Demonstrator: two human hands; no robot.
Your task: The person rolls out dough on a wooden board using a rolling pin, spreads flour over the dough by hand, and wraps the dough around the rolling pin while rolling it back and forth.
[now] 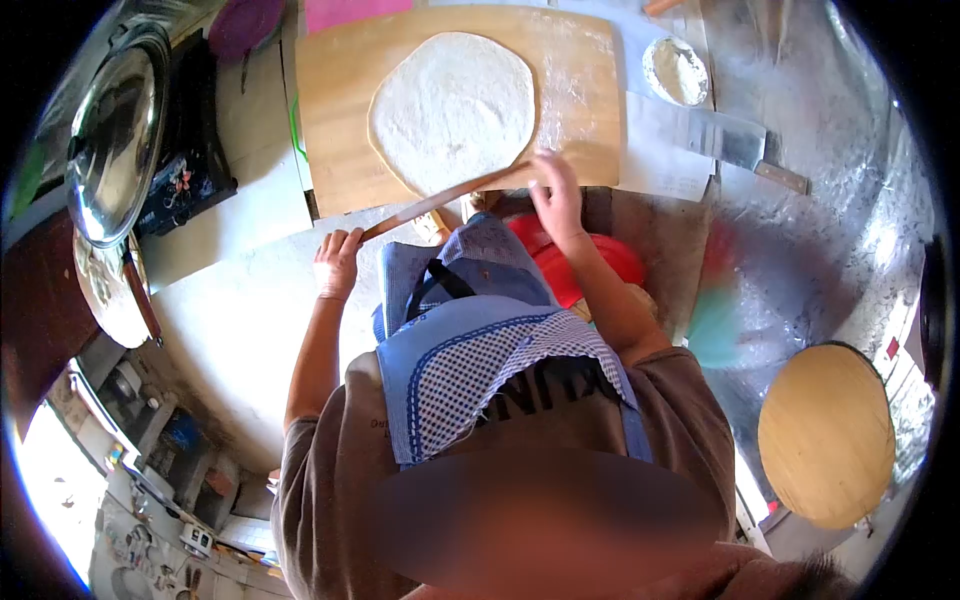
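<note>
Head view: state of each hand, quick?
Left hand: closed, holding one end of the rolling pin.
Right hand: at its other end; grip cannot be told.

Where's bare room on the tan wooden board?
The board has free strips left and right of the round white dough, the right floury. Crowded: the near edge, where left hand and right hand meet a brown wooden rod.

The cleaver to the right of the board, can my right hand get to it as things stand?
Probably yes: I see nothing standing between your right hand and the cleaver, though that hand would first have to leave the rolling pin.
</note>
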